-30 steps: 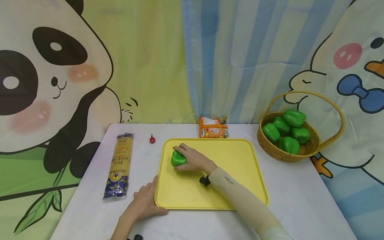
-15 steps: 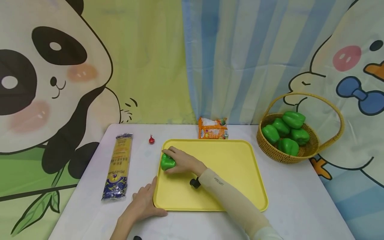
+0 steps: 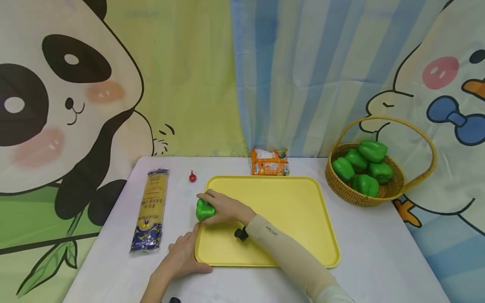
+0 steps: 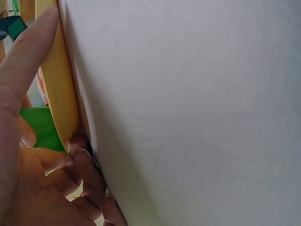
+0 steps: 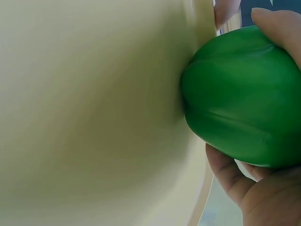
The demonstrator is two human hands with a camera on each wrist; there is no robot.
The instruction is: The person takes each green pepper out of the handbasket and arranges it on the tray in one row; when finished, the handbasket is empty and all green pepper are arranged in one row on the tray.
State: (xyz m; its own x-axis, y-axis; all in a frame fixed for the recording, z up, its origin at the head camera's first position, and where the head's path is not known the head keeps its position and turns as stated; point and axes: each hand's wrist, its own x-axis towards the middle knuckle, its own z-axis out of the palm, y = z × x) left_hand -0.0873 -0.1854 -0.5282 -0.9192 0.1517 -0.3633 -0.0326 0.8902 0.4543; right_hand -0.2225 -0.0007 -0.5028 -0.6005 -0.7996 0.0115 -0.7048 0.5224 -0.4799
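In the head view my right hand (image 3: 226, 208) grips a glossy green bell pepper (image 3: 204, 209) at the left rim of a yellow tray (image 3: 280, 210). The right wrist view shows the pepper (image 5: 240, 99) large, with thumb and fingers on opposite sides of it and its end close against the tray's rim. My left hand (image 3: 185, 253) rests at the tray's front left corner. Its thumb lies straight along the front edge and its fingers reach along the left edge, as the left wrist view also shows.
A pasta packet (image 3: 150, 210) lies left of the tray, with a small red object (image 3: 192, 176) behind. An orange snack packet (image 3: 270, 162) lies beyond the tray's back edge. At right stands a wicker basket (image 3: 345, 191) holding several green peppers (image 3: 365, 185). A curtain backs the table.
My right hand has carried the bell pepper leftward, from over the tray to its left rim, and slightly toward me. The left hand has stayed at the corner.
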